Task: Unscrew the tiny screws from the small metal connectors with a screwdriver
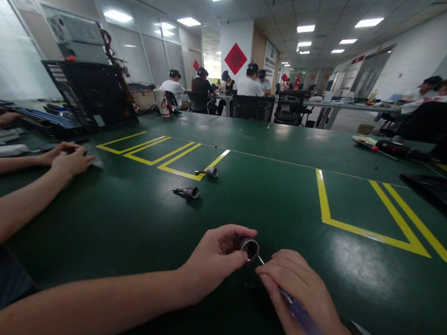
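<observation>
Between the thumb and fingers of my left hand (211,263) is a hollow metal cylinder (249,248), its open end turned toward me. My right hand (300,296) is closed around a screwdriver with a clear purple handle (305,322). Its thin shaft (261,260) reaches the cylinder's rim; whether the tip is inside, I cannot tell. Just below, a few tiny metal parts (248,285) lie on the green table. Farther off rest two similar metal pieces with thin prongs, one nearer (187,191) and one beyond it (207,172).
Yellow tape outlines (365,233) mark the green table (133,238). At left, other people's hands (69,158) rest near a black panel (91,94). A red-handled tool (365,143) and a black tray (446,192) lie at right. Several people sit at tables behind.
</observation>
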`<state>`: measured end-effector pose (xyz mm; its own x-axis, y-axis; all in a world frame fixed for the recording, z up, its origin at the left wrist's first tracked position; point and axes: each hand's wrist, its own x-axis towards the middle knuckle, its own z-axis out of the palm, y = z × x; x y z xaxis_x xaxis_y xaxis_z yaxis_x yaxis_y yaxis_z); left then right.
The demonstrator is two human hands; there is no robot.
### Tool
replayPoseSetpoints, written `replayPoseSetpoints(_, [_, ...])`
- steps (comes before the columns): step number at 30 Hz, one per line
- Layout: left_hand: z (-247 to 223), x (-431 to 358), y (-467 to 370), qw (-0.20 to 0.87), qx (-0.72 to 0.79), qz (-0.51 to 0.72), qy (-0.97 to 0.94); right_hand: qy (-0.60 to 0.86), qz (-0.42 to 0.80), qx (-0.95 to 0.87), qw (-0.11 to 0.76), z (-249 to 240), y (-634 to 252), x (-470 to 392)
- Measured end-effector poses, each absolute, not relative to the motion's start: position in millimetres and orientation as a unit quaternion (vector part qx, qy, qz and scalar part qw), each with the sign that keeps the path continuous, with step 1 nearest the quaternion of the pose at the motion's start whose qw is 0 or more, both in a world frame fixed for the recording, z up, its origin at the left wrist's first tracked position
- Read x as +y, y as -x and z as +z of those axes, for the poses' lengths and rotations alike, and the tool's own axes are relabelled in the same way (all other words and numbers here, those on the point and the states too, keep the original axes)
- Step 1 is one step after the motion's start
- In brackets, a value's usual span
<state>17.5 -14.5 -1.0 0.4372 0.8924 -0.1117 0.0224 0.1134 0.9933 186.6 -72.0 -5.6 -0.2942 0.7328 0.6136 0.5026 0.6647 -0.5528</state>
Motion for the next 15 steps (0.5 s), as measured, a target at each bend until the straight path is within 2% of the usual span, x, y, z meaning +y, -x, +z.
replayPoseSetpoints(15, [2.6, -18.0, -20.0, 0.638, 0.382, 0.356, -0.566, 0.354, 0.102, -0.813, 0.45, -1.1, -184.2, -72.8])
